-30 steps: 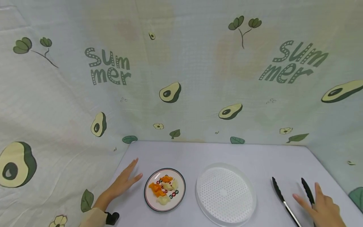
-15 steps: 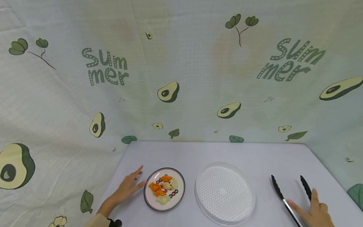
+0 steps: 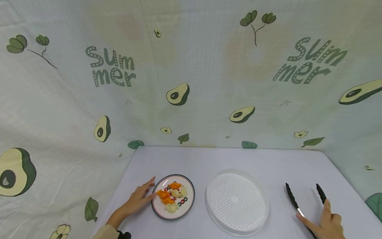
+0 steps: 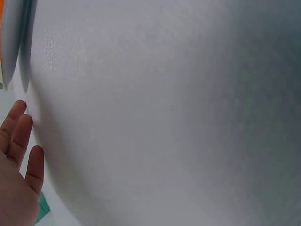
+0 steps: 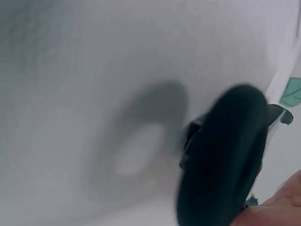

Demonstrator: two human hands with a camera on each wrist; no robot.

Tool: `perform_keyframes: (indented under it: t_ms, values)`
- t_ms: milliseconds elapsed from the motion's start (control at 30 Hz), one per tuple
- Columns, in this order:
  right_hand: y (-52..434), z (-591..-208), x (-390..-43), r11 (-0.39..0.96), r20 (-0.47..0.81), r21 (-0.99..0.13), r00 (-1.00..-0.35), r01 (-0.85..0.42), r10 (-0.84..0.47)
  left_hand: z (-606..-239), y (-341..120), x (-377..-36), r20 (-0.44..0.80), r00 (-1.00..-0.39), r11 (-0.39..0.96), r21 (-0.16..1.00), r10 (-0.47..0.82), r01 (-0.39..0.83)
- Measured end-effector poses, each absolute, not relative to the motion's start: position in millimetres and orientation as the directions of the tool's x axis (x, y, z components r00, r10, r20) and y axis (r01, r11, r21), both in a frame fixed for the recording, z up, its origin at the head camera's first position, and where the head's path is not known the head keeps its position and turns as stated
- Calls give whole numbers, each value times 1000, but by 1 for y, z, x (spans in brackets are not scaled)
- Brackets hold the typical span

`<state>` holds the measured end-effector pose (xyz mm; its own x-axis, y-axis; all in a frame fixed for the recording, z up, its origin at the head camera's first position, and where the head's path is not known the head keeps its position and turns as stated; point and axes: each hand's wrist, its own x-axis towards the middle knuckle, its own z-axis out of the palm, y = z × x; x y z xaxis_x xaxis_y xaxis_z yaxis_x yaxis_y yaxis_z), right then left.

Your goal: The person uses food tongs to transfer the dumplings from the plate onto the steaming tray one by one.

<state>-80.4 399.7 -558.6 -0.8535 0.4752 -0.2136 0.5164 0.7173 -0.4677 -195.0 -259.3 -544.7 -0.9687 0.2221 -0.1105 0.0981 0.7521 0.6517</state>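
My left hand (image 3: 139, 198) lies at the left edge of a plate (image 3: 191, 191); its fingers are extended and its thumb overlaps the rim. In the left wrist view these fingers (image 4: 21, 136) look relaxed, below the plate's edge. Orange and pale yellow food pieces (image 3: 167, 196) sit on the plate. On the right, my right hand (image 3: 326, 224) spans a pair of tongs (image 3: 293, 200), thumb across the left arm and index finger along the right. The tongs' black tips stand apart. In the right wrist view, their dark looped end (image 5: 221, 155) looms close to the camera.
A round white tray (image 3: 207, 207) with a dotted inner surface stands between the plate and the tongs on the white table (image 3: 232, 159). Behind and beside the table hangs a cloth (image 3: 206, 83) printed with avocados and leaves.
My left hand has moved right to the plate's rim. My right hand has shifted left, its thumb passing from between the tongs' arms to the left arm. Plate and tray stay put.
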Motion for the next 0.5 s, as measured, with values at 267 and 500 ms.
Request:
perform_keyframes:
  t_ms: [267, 500]
  values:
    - [399, -569, -75, 747, -141, -434, -856, 504, 497, -543, -260, -192, -157, -952, 753, 650, 264, 102]
    - [400, -573, -74, 764, -128, -381, -848, 520, 514, -544, -260, -192, -180, -941, 762, 638, 287, 110]
